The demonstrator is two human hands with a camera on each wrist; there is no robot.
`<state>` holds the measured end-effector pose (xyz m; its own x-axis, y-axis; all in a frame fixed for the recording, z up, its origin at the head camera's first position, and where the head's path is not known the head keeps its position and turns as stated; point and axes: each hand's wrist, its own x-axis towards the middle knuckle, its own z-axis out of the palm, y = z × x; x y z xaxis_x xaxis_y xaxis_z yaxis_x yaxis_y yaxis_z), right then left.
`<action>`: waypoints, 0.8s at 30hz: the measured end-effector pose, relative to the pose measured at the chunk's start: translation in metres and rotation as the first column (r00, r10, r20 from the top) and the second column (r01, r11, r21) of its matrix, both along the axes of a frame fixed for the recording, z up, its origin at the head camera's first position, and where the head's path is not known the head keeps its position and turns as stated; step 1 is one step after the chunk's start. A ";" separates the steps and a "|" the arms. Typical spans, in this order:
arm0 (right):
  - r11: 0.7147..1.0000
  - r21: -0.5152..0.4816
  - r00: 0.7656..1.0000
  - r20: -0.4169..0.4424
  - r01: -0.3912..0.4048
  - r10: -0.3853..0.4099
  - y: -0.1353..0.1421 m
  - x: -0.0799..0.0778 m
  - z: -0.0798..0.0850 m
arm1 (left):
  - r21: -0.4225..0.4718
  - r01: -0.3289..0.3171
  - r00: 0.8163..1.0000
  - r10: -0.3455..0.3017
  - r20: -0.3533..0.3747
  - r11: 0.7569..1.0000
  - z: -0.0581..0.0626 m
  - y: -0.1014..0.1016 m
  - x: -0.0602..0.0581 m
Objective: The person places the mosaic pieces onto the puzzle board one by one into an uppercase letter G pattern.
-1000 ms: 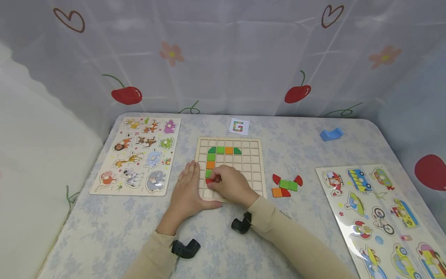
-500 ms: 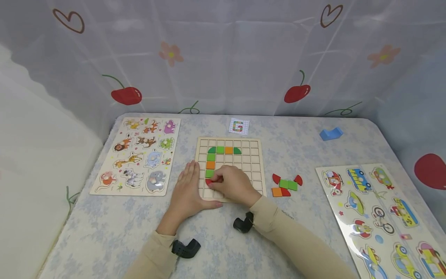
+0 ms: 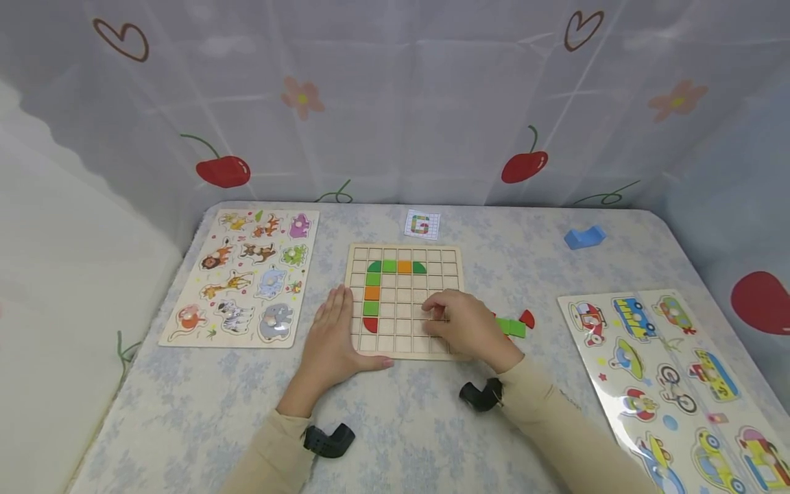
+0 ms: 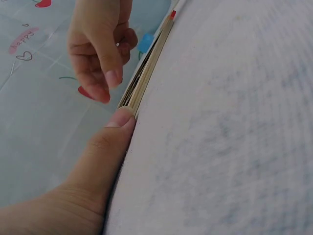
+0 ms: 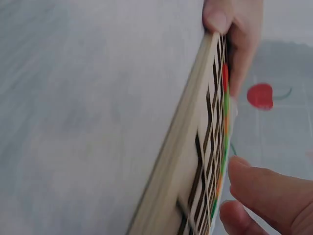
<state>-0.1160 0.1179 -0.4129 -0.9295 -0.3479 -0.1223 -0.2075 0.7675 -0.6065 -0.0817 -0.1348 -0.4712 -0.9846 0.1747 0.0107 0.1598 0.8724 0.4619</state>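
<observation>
Grid board [image 3: 404, 326]: flat on the bench [image 3: 401, 439], between your hands.
Left hand [image 3: 330, 343]: your fingers lie straight along the board's left edge, thumb spread along its near edge.
Right hand [image 3: 468, 326]: over the board's right side, your fingers loosely bent, thumb and forefinger apart.
Red piece [image 3: 370, 324]: near end of the left column, closer to your left hand.
Green squares [image 3: 517, 328]: right of your right hand.

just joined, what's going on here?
A person's left hand rests at the left edge of a wooden grid board. The right hand hovers above the board's right side, nothing visible in its grasp. Eight coloured tiles on the board form a row and column sharing a corner. Loose tiles lie right of the board, partly hidden.
</observation>
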 end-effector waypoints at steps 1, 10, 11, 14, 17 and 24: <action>1.000 0.002 1.000 0.005 0.006 -0.006 0.008 0.000 0.001 | 0.001 0.001 1.000 -0.001 -0.002 1.000 0.000 0.000 0.000; 0.995 0.100 1.000 -0.001 0.025 -0.025 0.073 0.002 0.008 | 0.001 0.001 1.000 -0.001 -0.019 1.000 0.000 0.000 0.001; 0.993 0.116 1.000 0.003 0.028 -0.029 0.079 0.003 0.008 | 0.001 0.001 1.000 -0.001 -0.022 1.000 -0.001 0.000 0.001; 0.987 0.157 0.999 0.015 0.039 -0.042 0.096 0.004 0.008 | -0.003 0.002 1.000 -0.002 -0.022 1.000 -0.001 0.001 0.001; 0.985 0.165 0.998 0.024 0.046 -0.051 0.107 0.005 0.008 | -0.008 0.000 1.000 0.000 -0.012 1.000 -0.001 0.000 0.000; 0.988 0.147 0.998 0.041 0.048 -0.055 0.115 0.005 0.005 | -0.011 0.001 1.000 -0.001 -0.008 1.000 -0.002 0.000 0.000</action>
